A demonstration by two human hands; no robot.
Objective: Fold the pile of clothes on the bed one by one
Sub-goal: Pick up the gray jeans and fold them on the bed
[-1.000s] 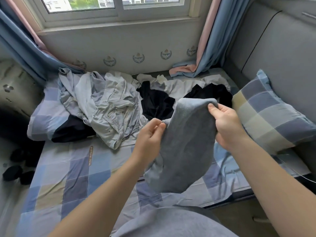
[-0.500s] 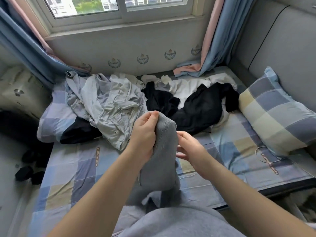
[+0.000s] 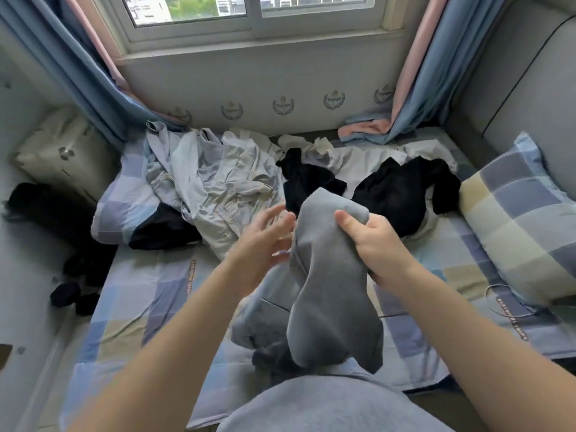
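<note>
A grey garment [image 3: 324, 291] hangs above the checked bed sheet [image 3: 146, 294], and my right hand [image 3: 371, 241] grips its top edge, thumb over the cloth. My left hand [image 3: 265, 241] is beside it on the left, fingers spread and blurred, holding nothing. Behind them the pile lies across the bed: a light grey shirt [image 3: 218, 182], a black garment [image 3: 402, 194], a smaller black piece [image 3: 308, 179] and white clothes [image 3: 358, 157].
A checked pillow [image 3: 523, 219] lies at the right against a grey padded headboard [image 3: 530, 88]. Another pillow [image 3: 121, 198] with a dark garment [image 3: 162, 229] sits at the left. Curtains [image 3: 78, 73] hang beside the window. Dark items [image 3: 71, 294] lie on the floor, left.
The grey garment has passed from my left hand to my right hand. My left hand let go and opened beside it; the right hand rose to grip the top edge.
</note>
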